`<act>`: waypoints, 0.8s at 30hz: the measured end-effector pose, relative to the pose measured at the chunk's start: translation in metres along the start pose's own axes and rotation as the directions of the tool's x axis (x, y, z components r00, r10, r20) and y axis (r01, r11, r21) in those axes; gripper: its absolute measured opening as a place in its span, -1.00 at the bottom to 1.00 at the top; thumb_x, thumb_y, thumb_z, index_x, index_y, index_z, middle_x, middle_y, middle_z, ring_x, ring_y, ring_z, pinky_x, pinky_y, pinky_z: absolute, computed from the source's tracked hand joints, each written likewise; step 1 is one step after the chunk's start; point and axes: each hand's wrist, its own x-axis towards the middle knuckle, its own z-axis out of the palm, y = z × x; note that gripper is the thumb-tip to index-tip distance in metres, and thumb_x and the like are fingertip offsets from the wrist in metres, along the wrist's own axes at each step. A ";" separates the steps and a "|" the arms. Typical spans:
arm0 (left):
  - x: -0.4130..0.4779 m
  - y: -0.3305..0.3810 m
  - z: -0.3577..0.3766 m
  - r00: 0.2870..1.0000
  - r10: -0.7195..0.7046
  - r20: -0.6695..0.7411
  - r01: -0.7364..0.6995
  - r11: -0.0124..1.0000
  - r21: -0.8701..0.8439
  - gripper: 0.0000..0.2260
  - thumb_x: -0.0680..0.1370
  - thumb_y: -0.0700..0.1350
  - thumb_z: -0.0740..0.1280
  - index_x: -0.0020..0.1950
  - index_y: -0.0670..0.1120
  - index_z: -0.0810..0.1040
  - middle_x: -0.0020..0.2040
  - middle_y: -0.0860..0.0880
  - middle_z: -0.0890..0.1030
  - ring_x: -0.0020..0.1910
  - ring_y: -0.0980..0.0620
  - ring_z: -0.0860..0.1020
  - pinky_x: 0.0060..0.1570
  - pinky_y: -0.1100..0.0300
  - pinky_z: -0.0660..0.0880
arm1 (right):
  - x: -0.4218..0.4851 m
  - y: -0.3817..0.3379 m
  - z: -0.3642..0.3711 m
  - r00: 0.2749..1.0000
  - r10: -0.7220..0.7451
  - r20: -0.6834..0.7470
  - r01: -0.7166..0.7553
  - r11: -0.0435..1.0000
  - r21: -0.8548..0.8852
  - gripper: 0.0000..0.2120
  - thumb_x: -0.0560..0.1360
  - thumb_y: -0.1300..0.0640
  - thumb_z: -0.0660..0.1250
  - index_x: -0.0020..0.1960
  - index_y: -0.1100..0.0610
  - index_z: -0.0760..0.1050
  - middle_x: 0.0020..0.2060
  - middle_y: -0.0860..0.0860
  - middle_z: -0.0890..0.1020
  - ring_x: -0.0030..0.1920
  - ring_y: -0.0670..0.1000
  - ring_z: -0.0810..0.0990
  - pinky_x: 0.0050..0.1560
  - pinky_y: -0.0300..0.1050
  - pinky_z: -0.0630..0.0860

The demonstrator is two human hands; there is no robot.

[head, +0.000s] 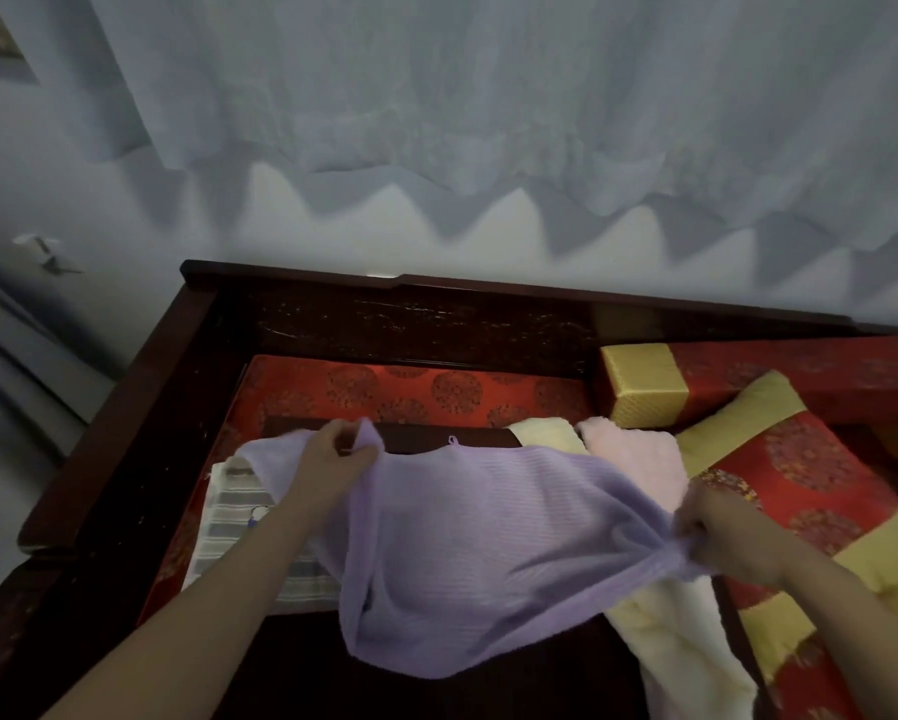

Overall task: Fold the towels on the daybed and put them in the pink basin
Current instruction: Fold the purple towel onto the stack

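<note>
Holding a purple towel spread between both hands, the person faced the daybed, a dark wooden frame set against the wall. The left hand pinched the towel's far left corner, its fingers curled round the cloth. The right hand clenched the opposite corner, which was bunched inside its grip. The purple towel was lifted clear and sagged in the middle, with a small hanging loop showing at its upper edge.

Under and beside it lay the other towels on the daybed. A grey-and-white striped towel lay flat to the left, partly covered by the left forearm. A pale yellow towel trailed toward the near right. A pink towel lay just behind the purple one, touching the yellow one.

A red patterned cushion covered the seat farther back. To the right, a gold bolster and a red-and-gold pillow leaned near the towels. White curtains hung above the daybed's back rail.
</note>
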 end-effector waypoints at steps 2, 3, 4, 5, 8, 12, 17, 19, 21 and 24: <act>-0.014 0.018 0.015 0.995 0.089 0.051 -0.083 0.991 -0.110 -0.82 0.49 -0.22 0.39 0.09 -0.18 0.58 -0.07 -0.04 0.62 -0.11 0.06 0.55 -0.11 0.32 0.48 | 0.007 -0.019 -0.008 0.973 -0.193 -0.129 0.199 0.979 0.034 -0.70 0.32 0.26 0.38 -0.34 -0.15 0.51 -0.26 -0.21 0.51 -0.24 -0.28 0.43 -0.20 -0.35 0.38; -0.022 0.026 0.023 0.991 0.115 0.070 -0.102 0.981 -0.162 -0.86 0.49 -0.19 0.40 0.04 -0.13 0.60 -0.10 0.00 0.63 -0.13 0.09 0.56 -0.16 0.37 0.46 | 0.010 -0.033 -0.012 0.952 -0.264 -0.154 0.275 0.960 0.054 -0.74 0.34 0.27 0.38 -0.28 -0.12 0.58 -0.23 -0.21 0.52 -0.22 -0.28 0.45 -0.17 -0.39 0.37; -0.031 0.033 0.032 0.988 0.127 0.088 -0.106 0.972 -0.209 -0.91 0.49 -0.15 0.40 -0.02 -0.07 0.61 -0.12 0.03 0.64 -0.15 0.12 0.55 -0.17 0.37 0.46 | 0.012 -0.048 -0.016 0.939 -0.305 -0.158 0.321 0.943 0.087 -0.75 0.35 0.29 0.36 -0.19 -0.07 0.64 -0.19 -0.20 0.53 -0.19 -0.30 0.47 -0.16 -0.43 0.36; -0.040 0.040 0.042 0.985 0.130 0.110 -0.099 0.963 -0.251 -0.96 0.50 -0.11 0.40 -0.07 -0.02 0.62 -0.15 0.05 0.65 -0.17 0.14 0.55 -0.17 0.35 0.47 | 0.015 -0.063 -0.019 0.925 -0.336 -0.175 0.360 0.924 0.128 -0.73 0.35 0.31 0.35 -0.10 -0.01 0.66 -0.16 -0.16 0.55 -0.15 -0.33 0.48 -0.14 -0.47 0.35; -0.059 0.049 0.064 0.968 0.132 0.214 -0.053 0.939 -0.339 -0.88 0.52 -0.04 0.37 -0.12 -0.06 0.65 -0.17 -0.07 0.66 -0.19 0.10 0.54 -0.14 0.22 0.52 | 0.025 -0.101 -0.021 0.900 -0.320 -0.296 0.405 0.866 0.293 -0.73 0.33 0.31 0.36 -0.04 0.04 0.60 -0.11 -0.07 0.62 -0.10 -0.22 0.53 -0.11 -0.43 0.40; -0.072 0.051 0.073 0.941 0.120 0.317 0.034 0.897 -0.441 -0.87 0.54 -0.07 0.34 -0.11 0.03 0.70 -0.14 -0.02 0.69 -0.11 0.07 0.60 0.01 0.05 0.56 | 0.034 -0.119 -0.020 0.900 -0.240 -0.363 0.409 0.751 0.519 -0.78 0.33 0.33 0.42 -0.13 0.05 0.62 -0.15 -0.02 0.68 -0.08 -0.07 0.63 -0.09 -0.16 0.58; -0.081 0.044 0.067 0.917 0.121 0.380 0.085 0.872 -0.483 -0.85 0.57 -0.12 0.30 0.00 0.00 0.68 -0.02 -0.05 0.71 0.02 0.00 0.66 0.01 0.12 0.58 | 0.035 -0.126 -0.016 0.869 -0.237 -0.434 0.455 0.726 0.515 -0.83 0.36 0.26 0.42 -0.08 0.08 0.67 -0.15 -0.03 0.68 -0.10 -0.12 0.61 -0.07 -0.26 0.51; -0.084 0.042 0.065 0.907 0.121 0.403 0.095 0.875 -0.475 -0.83 0.57 -0.13 0.29 -0.02 0.01 0.69 -0.01 -0.06 0.71 0.03 -0.01 0.65 0.04 0.09 0.58 | 0.035 -0.131 -0.012 0.860 -0.230 -0.456 0.466 0.718 0.517 -0.88 0.35 0.26 0.42 -0.14 0.10 0.63 -0.19 -0.08 0.66 -0.15 -0.15 0.58 -0.10 -0.24 0.49; -0.087 0.041 0.064 0.893 0.138 0.428 0.070 0.897 -0.436 -0.83 0.57 -0.11 0.30 0.01 0.00 0.69 0.00 -0.05 0.71 0.05 0.00 0.65 0.07 0.08 0.57 | 0.036 -0.134 -0.009 0.864 -0.216 -0.454 0.456 0.718 0.525 -0.90 0.36 0.27 0.44 -0.19 0.10 0.58 -0.25 -0.13 0.63 -0.20 -0.16 0.55 -0.13 -0.22 0.48; -0.091 0.039 0.063 0.889 0.157 0.431 0.036 0.913 -0.406 -0.83 0.57 -0.14 0.29 -0.01 0.02 0.68 -0.04 0.02 0.71 0.03 0.05 0.65 0.03 0.17 0.58 | 0.036 -0.134 -0.006 0.873 -0.191 -0.448 0.437 0.712 0.550 -0.82 0.33 0.17 0.47 -0.27 -0.06 0.51 -0.32 -0.17 0.60 -0.25 -0.14 0.54 -0.16 -0.19 0.49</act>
